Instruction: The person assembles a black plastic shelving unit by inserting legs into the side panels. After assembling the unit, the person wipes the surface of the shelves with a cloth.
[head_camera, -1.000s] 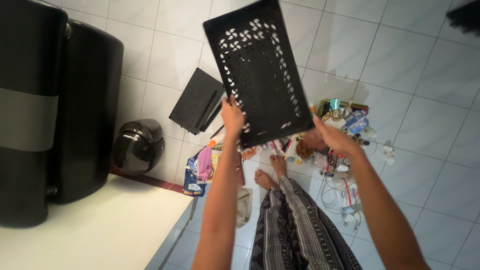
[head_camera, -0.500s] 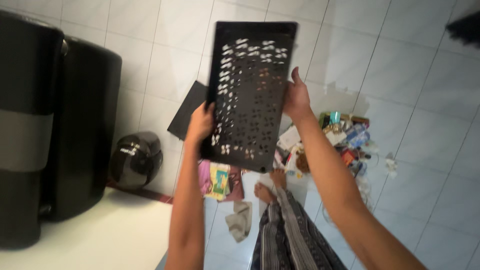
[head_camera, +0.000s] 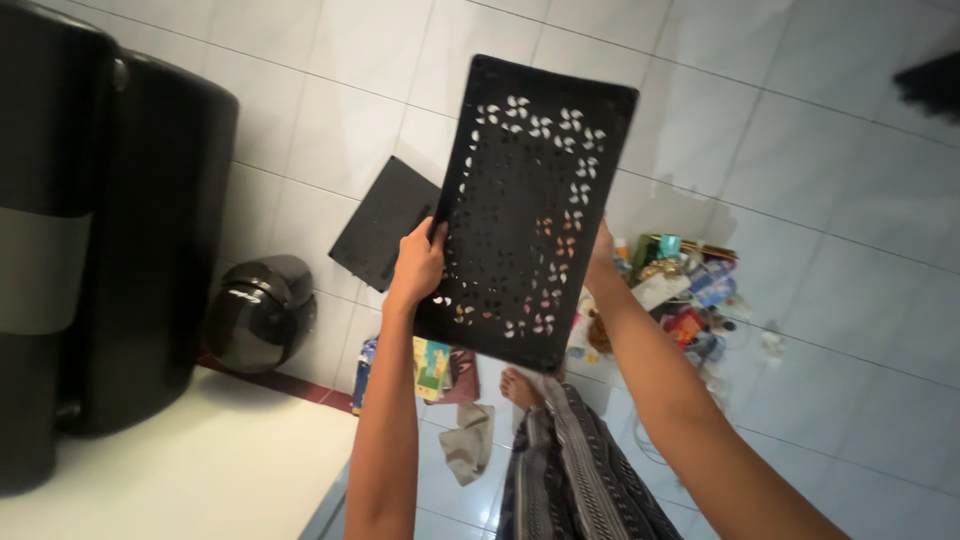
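I hold a black perforated plastic basket (head_camera: 530, 205) upside down over the white tiled floor, its patterned bottom facing me. My left hand (head_camera: 418, 262) grips its left rim. On the opposite side my right hand (head_camera: 600, 262) grips the right rim, mostly hidden behind the basket. Below it lies a pile of small packets and bottles (head_camera: 680, 290) on the floor. My bare foot (head_camera: 518, 385) and striped garment (head_camera: 575, 470) show underneath.
A flat black lid (head_camera: 385, 222) lies on the tiles to the left. A small black pedal bin (head_camera: 258, 312) stands beside a tall black appliance (head_camera: 95, 230). A white counter (head_camera: 170, 465) fills the lower left. A colourful packet (head_camera: 430, 365) and a cloth (head_camera: 468, 440) lie near my foot.
The basket has turned more upright and shifted right of the earlier position, and the view has moved in closer. Both hands kept their hold on its rims.
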